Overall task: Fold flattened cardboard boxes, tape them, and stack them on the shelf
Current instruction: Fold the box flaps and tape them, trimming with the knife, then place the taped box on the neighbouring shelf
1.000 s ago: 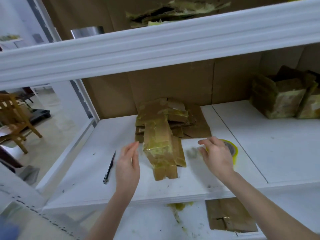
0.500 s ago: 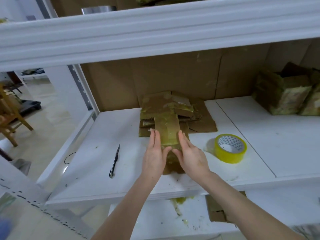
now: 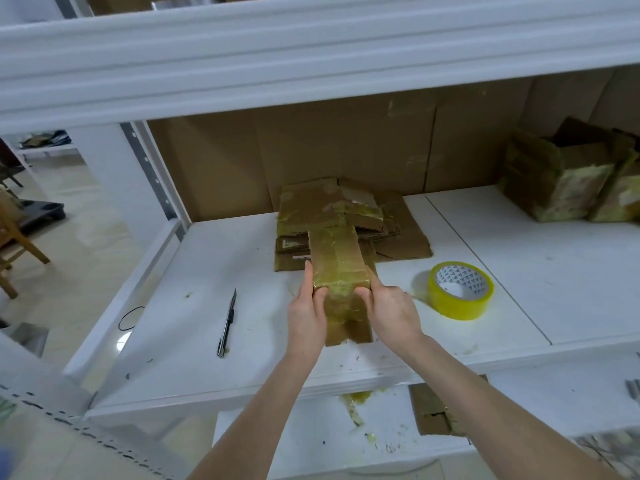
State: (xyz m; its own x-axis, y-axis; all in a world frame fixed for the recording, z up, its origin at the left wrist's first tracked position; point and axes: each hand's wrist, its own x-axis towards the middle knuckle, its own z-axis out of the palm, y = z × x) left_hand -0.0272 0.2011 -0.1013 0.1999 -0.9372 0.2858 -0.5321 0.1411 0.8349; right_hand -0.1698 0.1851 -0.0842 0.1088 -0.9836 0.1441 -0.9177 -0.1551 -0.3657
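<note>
While the box (image 3: pixel 337 265) lies on the shelf (image 3: pixel 214 258), far end over the stack (image 3: pixel 311 209), its long axis runs straight away; left hand (image 3: pixel 306 315) and right hand (image 3: pixel 393 313) pinch opposite edges, fingers curled, equally near.

The left hand (image 3: pixel 306 311) and right hand (image 3: pixel 393 311) grip a tape-covered flattened cardboard box (image 3: pixel 337 265) by its sides, thumbs on top. Its far end overlaps a pile of flattened boxes (image 3: pixel 311 209) on the white shelf (image 3: pixel 536 278). A yellow tape roll (image 3: pixel 462 304) lies to the right, a slim black knife (image 3: pixel 228 320) to the left.
</note>
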